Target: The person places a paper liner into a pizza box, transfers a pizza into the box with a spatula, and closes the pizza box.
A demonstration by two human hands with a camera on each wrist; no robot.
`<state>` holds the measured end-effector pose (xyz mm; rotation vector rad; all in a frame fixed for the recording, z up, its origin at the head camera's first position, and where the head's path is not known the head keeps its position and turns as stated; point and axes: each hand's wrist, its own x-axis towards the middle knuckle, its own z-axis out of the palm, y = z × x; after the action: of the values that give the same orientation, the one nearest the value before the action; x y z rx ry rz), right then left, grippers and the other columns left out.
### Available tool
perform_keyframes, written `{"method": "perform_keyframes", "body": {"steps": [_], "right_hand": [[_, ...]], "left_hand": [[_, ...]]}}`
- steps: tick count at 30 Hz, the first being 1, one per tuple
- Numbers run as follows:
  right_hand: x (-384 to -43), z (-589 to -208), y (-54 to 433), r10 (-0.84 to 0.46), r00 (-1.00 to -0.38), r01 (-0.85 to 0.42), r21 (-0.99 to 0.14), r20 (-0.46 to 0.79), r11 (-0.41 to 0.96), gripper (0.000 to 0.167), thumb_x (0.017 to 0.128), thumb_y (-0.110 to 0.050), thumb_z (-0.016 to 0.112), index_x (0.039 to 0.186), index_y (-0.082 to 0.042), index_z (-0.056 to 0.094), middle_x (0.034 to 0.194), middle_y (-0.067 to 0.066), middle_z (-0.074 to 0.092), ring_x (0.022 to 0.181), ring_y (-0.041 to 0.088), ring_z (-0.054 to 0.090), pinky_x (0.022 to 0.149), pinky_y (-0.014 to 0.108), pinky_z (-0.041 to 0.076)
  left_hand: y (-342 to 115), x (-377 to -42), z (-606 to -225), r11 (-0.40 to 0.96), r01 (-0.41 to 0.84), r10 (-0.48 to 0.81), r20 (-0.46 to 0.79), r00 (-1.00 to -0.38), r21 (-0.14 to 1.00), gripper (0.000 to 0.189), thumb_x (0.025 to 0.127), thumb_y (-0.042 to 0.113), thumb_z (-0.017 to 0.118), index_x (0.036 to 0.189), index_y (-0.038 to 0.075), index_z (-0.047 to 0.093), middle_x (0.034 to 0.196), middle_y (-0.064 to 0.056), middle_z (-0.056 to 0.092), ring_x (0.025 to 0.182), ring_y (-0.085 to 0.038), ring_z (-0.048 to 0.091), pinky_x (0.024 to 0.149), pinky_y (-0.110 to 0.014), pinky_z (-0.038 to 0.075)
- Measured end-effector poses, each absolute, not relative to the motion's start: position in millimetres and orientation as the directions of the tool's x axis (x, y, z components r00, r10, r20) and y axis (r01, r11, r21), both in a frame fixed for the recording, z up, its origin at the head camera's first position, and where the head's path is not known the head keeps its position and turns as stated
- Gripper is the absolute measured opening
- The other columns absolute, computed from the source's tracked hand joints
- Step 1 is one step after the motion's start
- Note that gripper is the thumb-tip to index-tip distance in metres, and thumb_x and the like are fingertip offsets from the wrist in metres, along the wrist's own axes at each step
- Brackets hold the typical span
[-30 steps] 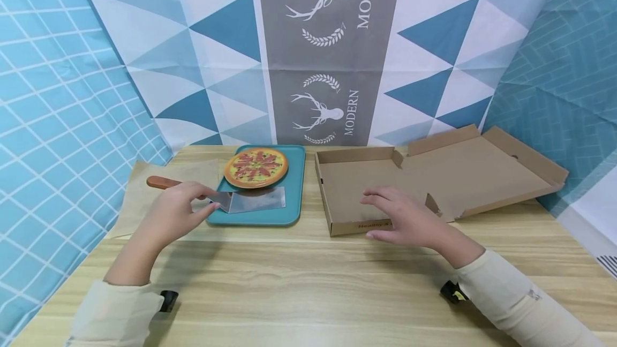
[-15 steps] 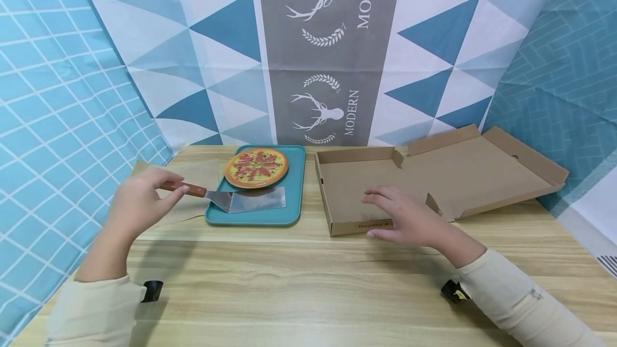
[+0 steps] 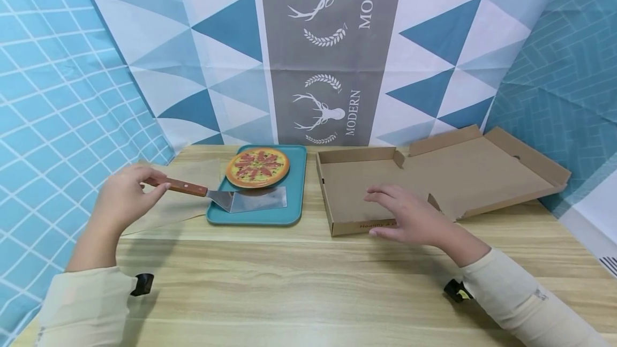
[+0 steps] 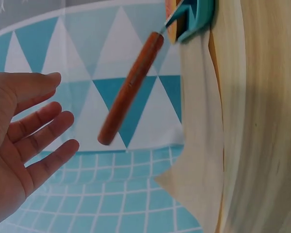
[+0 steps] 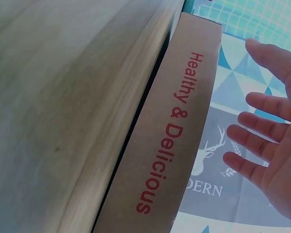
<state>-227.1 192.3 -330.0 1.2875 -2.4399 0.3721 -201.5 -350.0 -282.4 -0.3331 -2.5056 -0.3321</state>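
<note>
My left hand (image 3: 120, 194) hovers by the handle end of a metal spatula (image 3: 188, 187). In the left wrist view a gap shows between the open fingers and the red-brown wooden handle (image 4: 131, 90). The flat blade lies on a teal tray (image 3: 250, 219), in front of a round pizza (image 3: 257, 167) with an orange crust and red toppings. Over the front edge of an open cardboard pizza box (image 3: 356, 189), my right hand (image 3: 409, 216) hangs with spread fingers and holds nothing. Red lettering, "Healthy & Delicious", runs along the box's front wall (image 5: 169, 131).
A sheet of brown paper (image 3: 178, 205) lies left of the tray, under the spatula's handle. The box lid (image 3: 487, 170) is folded back to the right. Patterned cloth (image 3: 318, 58) stands behind the wooden table (image 3: 289, 283).
My left hand has drawn back to the left along the spatula, from near its blade to past the handle's end. The spatula stays on the tray. My right hand has hardly moved.
</note>
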Motion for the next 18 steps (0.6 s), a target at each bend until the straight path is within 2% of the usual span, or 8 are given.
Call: {"method": "perform_keyframes", "body": {"steps": [4,9,12,18], "right_hand": [[-227,-330,195,-0.731,-0.525,-0.829,-0.067,0.435,0.556,0.061,0.078,-0.032,0.082,0.127,-0.003,0.059,0.13,0.013,0.056,0.121,0.032,0.052,0.096,0.052,0.045],[-227,-330,197,-0.724,-0.541,-0.82,-0.079,0.428,0.566,0.061,0.078,-0.032,0.082,0.127,-0.004,0.059,0.134,0.016,0.054,0.122,0.034,0.05,0.096,0.053,0.045],[-227,-330,198,-0.719,-0.543,-0.819,-0.084,0.433,0.568,0.061,0.078,-0.031,0.083,0.127,-0.004,0.059,0.136,0.016,0.052,0.123,0.035,0.049,0.095,0.054,0.045],[-228,-330,200,-0.713,-0.55,-0.815,-0.093,0.435,0.572,0.061,0.078,-0.031,0.083,0.127,-0.004,0.059,0.138,0.015,0.05,0.124,0.035,0.048,0.094,0.054,0.045]], "left_hand": [[-360,-203,-285,0.942,0.275,0.121,0.567,-0.815,0.194,0.01,0.084,0.009,0.074,0.089,0.001,0.072,0.093,-0.022,0.067,0.083,-0.04,0.061,0.069,-0.056,0.05],[-373,-202,-288,0.944,0.206,0.046,0.517,-0.855,0.257,0.017,0.088,0.013,0.069,0.096,-0.003,0.07,0.099,-0.029,0.063,0.081,-0.047,0.063,0.071,-0.058,0.046],[-380,-200,-290,0.945,0.165,0.01,0.481,-0.877,0.281,0.023,0.091,0.016,0.066,0.101,-0.004,0.069,0.103,-0.031,0.062,0.086,-0.048,0.061,0.072,-0.059,0.044],[-395,-198,-296,0.946,0.11,-0.029,0.415,-0.909,0.305,0.028,0.091,0.019,0.066,0.101,-0.007,0.069,0.1,-0.034,0.063,0.092,-0.05,0.056,0.07,-0.06,0.044]]}}
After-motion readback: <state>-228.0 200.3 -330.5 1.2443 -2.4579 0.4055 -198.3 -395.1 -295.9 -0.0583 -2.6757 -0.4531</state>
